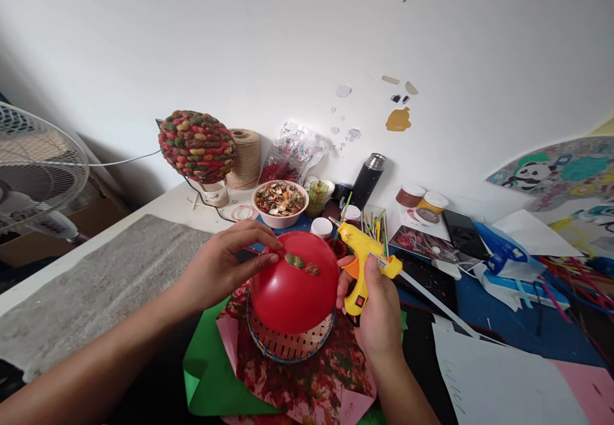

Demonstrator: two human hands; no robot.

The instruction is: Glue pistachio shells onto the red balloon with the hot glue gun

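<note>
A red balloon (292, 303) rests in a woven basket (297, 348). On its top lie a green painted piece (293, 260) and a reddish-brown painted piece (312, 269), side by side. My left hand (240, 255) reaches over the balloon's upper left, thumb and forefinger nearly together beside the green piece. Whatever lies between those fingertips is too small to make out. Closed round its handle, my right hand (377, 306) grips a yellow hot glue gun (362, 246). The gun's nozzle points up and left, above the balloon's right side and apart from the pieces.
Behind the balloon stands a bowl (281, 220) of mixed painted pieces. A ball covered in coloured pieces (196, 146) sits on a cup at left, near a twine spool (244, 159). A black flask (368, 180) leans by the wall. Paint-smeared paper (259, 374) lies beneath the basket.
</note>
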